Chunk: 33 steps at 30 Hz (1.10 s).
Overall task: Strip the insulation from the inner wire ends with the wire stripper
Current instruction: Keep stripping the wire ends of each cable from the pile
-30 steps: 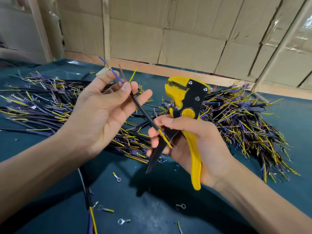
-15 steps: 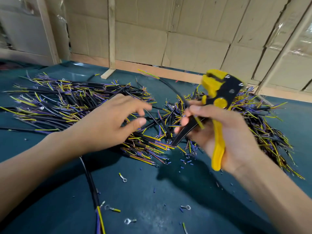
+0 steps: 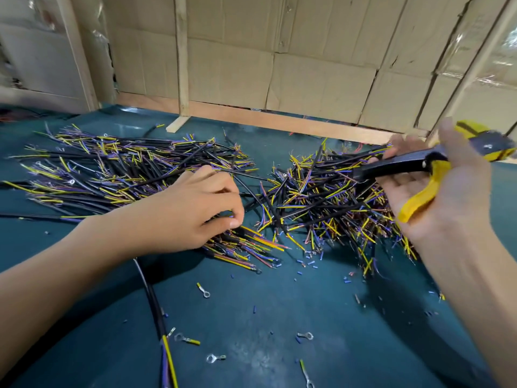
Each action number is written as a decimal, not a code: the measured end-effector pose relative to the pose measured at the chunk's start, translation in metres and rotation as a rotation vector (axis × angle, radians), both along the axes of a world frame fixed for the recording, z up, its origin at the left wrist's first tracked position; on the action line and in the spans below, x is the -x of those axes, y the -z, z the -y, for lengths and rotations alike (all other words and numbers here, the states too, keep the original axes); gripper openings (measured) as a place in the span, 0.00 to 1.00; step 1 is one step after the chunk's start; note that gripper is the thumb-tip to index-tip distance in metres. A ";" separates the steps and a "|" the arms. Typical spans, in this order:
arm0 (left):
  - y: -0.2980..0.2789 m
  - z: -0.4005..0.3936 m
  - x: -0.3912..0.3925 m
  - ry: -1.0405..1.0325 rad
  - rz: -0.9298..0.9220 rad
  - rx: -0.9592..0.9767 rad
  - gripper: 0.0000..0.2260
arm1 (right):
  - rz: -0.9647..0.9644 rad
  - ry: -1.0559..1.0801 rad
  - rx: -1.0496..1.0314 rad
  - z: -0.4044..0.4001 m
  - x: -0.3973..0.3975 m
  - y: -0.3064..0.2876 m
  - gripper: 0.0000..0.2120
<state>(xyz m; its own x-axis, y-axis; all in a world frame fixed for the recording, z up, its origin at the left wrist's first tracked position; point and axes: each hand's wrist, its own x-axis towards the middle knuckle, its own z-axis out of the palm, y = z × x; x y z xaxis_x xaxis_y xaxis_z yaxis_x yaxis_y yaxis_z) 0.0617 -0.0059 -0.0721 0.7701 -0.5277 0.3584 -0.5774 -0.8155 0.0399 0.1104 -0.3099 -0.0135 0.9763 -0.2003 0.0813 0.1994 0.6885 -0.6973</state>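
Note:
Two heaps of short black cables with yellow, purple and brown inner wires lie on the green table: a left pile [image 3: 112,169] and a right pile [image 3: 321,197]. My left hand [image 3: 193,211] is down on the near end of the left pile, fingers curled, thumb and fingertips pinching a cable there. Over the right pile's far edge, my right hand [image 3: 447,197] is turned palm up and grips the yellow and black wire stripper [image 3: 414,166]. Its head points right and its jaws hold no wire.
Loose ring terminals [image 3: 206,292] and small cut bits of insulation [image 3: 307,261] are scattered on the near table. A long black cable [image 3: 156,317] runs off the bottom edge. A wooden rail [image 3: 279,121] and a cardboard wall close the far side.
The cable held up one second ago has left my hands. My left hand dropped onto the left pile. My right hand swung right with the stripper and turned palm up.

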 end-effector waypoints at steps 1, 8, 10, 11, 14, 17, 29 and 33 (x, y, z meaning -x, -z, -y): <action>-0.001 0.001 0.001 0.001 -0.009 -0.014 0.08 | 0.029 0.064 0.055 -0.002 0.002 0.000 0.13; -0.004 0.015 -0.001 0.051 -0.051 -0.077 0.07 | 0.419 0.175 0.666 -0.025 0.024 0.003 0.12; -0.004 0.016 -0.003 -0.030 -0.124 -0.107 0.09 | 0.445 0.154 0.856 -0.034 0.028 0.012 0.11; -0.004 0.016 -0.004 -0.051 -0.152 -0.111 0.09 | 0.432 0.145 0.914 -0.039 0.029 0.018 0.10; -0.007 0.016 -0.005 -0.086 -0.156 -0.217 0.10 | 0.348 0.103 0.970 -0.043 0.027 0.030 0.09; -0.004 0.019 0.000 0.029 0.054 -0.116 0.05 | 0.306 0.016 1.003 -0.038 0.021 0.033 0.09; -0.019 0.037 0.030 0.223 0.156 0.358 0.10 | 0.666 -0.387 0.656 -0.051 0.042 0.029 0.14; -0.013 0.047 0.034 0.143 0.014 0.746 0.06 | 0.581 -0.216 0.684 -0.059 0.047 0.029 0.11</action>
<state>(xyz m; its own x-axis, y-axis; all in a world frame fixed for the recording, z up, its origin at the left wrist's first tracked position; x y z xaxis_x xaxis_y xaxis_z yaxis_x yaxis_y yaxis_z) 0.0273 -0.0533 -0.0592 0.7049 -0.2362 0.6688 -0.6802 -0.4926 0.5429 0.0635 -0.2510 -0.0429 0.7554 0.2539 0.6041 0.5607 0.2266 -0.7964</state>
